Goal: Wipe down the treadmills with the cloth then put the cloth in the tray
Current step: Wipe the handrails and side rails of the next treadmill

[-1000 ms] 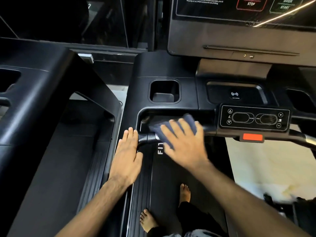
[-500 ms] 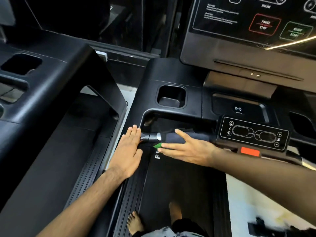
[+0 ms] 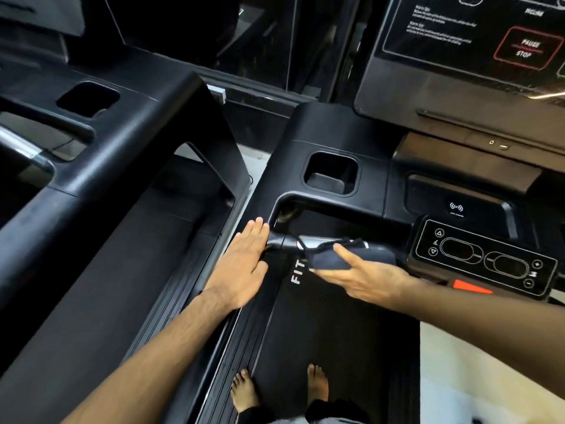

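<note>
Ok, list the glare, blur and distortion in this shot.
Head view: a bright glare streak crosses the console at the right edge. The chrome bar of the left treadmill carries a highlight. The console text, the right hand and the cloth look slightly smeared. Wide-angle distortion bows that treadmill's frame, and the top left sits in deep shadow.

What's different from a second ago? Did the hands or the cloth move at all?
A second ago the right hand lay flat on top of the cloth. It has since dropped to the near side of the handlebar and now pinches the cloth round the bar, thumb on top, fingers beneath. The left hand has stayed flat by the bar's left end, and the cloth is still on the bar.
</note>
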Available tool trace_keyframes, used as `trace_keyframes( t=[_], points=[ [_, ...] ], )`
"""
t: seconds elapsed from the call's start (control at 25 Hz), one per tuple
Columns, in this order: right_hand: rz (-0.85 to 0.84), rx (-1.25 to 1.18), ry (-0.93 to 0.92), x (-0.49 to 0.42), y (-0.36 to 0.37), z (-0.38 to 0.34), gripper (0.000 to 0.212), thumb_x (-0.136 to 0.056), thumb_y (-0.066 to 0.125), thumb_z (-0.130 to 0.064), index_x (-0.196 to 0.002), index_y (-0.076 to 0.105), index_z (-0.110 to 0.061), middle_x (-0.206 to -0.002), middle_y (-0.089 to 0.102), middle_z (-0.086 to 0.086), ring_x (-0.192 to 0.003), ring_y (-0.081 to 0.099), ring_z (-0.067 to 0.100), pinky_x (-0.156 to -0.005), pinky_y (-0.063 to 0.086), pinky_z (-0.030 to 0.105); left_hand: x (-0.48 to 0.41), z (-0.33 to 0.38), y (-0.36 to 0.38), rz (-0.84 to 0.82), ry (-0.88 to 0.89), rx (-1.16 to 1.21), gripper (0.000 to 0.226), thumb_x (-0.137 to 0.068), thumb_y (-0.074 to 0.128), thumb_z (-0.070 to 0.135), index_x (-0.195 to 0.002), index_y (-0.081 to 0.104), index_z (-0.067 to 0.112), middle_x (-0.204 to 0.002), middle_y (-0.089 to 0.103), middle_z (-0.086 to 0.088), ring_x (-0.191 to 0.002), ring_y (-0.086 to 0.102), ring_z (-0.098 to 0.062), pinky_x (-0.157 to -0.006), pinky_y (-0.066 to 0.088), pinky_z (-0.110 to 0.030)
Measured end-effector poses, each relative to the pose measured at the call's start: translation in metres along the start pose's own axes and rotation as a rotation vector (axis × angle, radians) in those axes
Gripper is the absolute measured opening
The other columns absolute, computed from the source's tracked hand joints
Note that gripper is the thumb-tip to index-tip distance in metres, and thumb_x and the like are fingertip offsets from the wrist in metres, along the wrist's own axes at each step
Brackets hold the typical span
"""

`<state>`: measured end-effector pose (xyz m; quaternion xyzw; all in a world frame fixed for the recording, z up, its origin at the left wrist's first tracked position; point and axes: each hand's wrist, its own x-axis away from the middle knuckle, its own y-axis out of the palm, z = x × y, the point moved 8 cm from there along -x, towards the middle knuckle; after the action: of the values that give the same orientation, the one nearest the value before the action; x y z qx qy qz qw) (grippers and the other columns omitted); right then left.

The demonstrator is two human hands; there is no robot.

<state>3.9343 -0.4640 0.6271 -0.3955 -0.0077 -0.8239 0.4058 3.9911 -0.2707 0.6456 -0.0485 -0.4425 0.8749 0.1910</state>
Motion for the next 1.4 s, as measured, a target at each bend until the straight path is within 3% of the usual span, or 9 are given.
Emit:
trace_keyframes(
  t=[0.08,0.28,0.4,0.48,0.6,0.84,0.96,1.16,1.4],
  points=[
    [0.016,0.021,0.043,-0.022,-0.011,0.011,0.053,-0.095,0.052,-0.025,-0.146,0.046,-0.011,-0.163,0.001,0.027,-0.149,-0.015,0.045,-0.110,0.017,0.075,0.000,0.000,0.002,-0.003,-0.003,0.011,0.072,-0.092,0.036,0.007,-0.156,0.003,0.018,-0.161,-0.008,0.007,-0.146,-0.014,-0.002,-0.122,-0.004,-0.029],
    [0.199,-0.413,0.233,-0.020,-0.017,0.041,0.078,-0.092,0.063,-0.027,-0.157,0.022,-0.014,-0.164,-0.014,0.018,-0.149,-0.009,0.044,-0.103,0.029,0.073,-0.001,-0.001,0.002,0.001,-0.004,0.028,0.072,-0.093,0.037,0.005,-0.155,0.003,0.017,-0.161,-0.007,0.007,-0.146,-0.013,-0.001,-0.121,-0.006,-0.026],
    [0.361,-0.797,0.537,0.014,-0.004,0.065,0.072,-0.085,0.062,-0.035,-0.150,0.034,-0.028,-0.161,0.024,0.015,-0.142,0.031,0.041,-0.091,0.047,0.058,-0.001,0.002,0.001,0.004,0.002,-0.004,0.073,-0.093,0.037,0.006,-0.155,0.002,0.017,-0.161,-0.008,0.006,-0.146,-0.014,-0.003,-0.120,-0.007,-0.024],
    [0.223,-1.250,0.745,0.001,0.015,0.103,0.070,-0.081,0.057,-0.048,-0.147,0.036,-0.039,-0.146,0.051,0.004,-0.126,0.053,0.030,-0.091,0.050,0.046,-0.001,0.001,0.001,0.000,-0.005,-0.015,0.073,-0.092,0.037,0.007,-0.155,0.001,0.016,-0.162,-0.008,0.005,-0.147,-0.014,-0.003,-0.120,-0.006,-0.025],
    [0.007,-1.705,0.632,-0.044,0.023,0.126,0.057,-0.079,0.058,-0.058,-0.133,0.047,-0.043,-0.113,0.066,-0.003,-0.102,0.062,0.024,-0.084,0.049,0.039,-0.001,0.002,0.001,-0.007,-0.009,-0.036,0.073,-0.092,0.037,0.009,-0.155,0.001,0.015,-0.163,-0.007,0.002,-0.147,-0.014,-0.004,-0.121,-0.006,-0.026],
    [-0.150,-1.798,0.588,-0.007,0.055,0.104,0.040,-0.080,0.056,-0.056,-0.118,0.056,-0.043,-0.097,0.063,-0.010,-0.094,0.058,0.020,-0.080,0.047,0.037,-0.003,0.004,0.003,-0.002,-0.014,-0.068,0.071,-0.096,0.038,0.015,-0.155,-0.001,0.015,-0.161,-0.011,0.002,-0.146,-0.017,-0.006,-0.120,-0.008,-0.028],
    [-0.074,-1.666,0.599,-0.022,0.039,0.113,0.047,-0.072,0.059,-0.063,-0.113,0.054,-0.040,-0.088,0.058,-0.009,-0.087,0.057,0.022,-0.076,0.045,0.038,-0.003,0.005,0.004,-0.009,-0.008,-0.087,0.071,-0.096,0.039,0.015,-0.155,-0.002,0.015,-0.161,-0.013,0.003,-0.146,-0.019,-0.006,-0.119,-0.009,-0.026],
    [-0.225,-1.743,0.678,0.028,0.072,0.096,0.051,-0.071,0.061,-0.066,-0.116,0.058,-0.042,-0.100,0.064,-0.010,-0.098,0.059,0.021,-0.082,0.048,0.037,-0.003,0.002,0.005,0.002,-0.018,-0.108,0.071,-0.097,0.038,0.017,-0.155,-0.004,0.016,-0.160,-0.014,0.005,-0.146,-0.018,-0.006,-0.121,-0.006,-0.030],
    [-0.011,-1.566,0.701,0.017,0.039,0.098,0.071,-0.064,0.066,-0.045,-0.130,0.038,-0.049,-0.106,0.060,-0.008,-0.093,0.063,0.025,-0.069,0.045,0.036,-0.004,0.006,0.004,-0.015,-0.022,-0.094,0.072,-0.096,0.038,0.014,-0.155,-0.003,0.016,-0.160,-0.014,0.006,-0.146,-0.019,-0.006,-0.120,-0.008,-0.027]
  ],
)
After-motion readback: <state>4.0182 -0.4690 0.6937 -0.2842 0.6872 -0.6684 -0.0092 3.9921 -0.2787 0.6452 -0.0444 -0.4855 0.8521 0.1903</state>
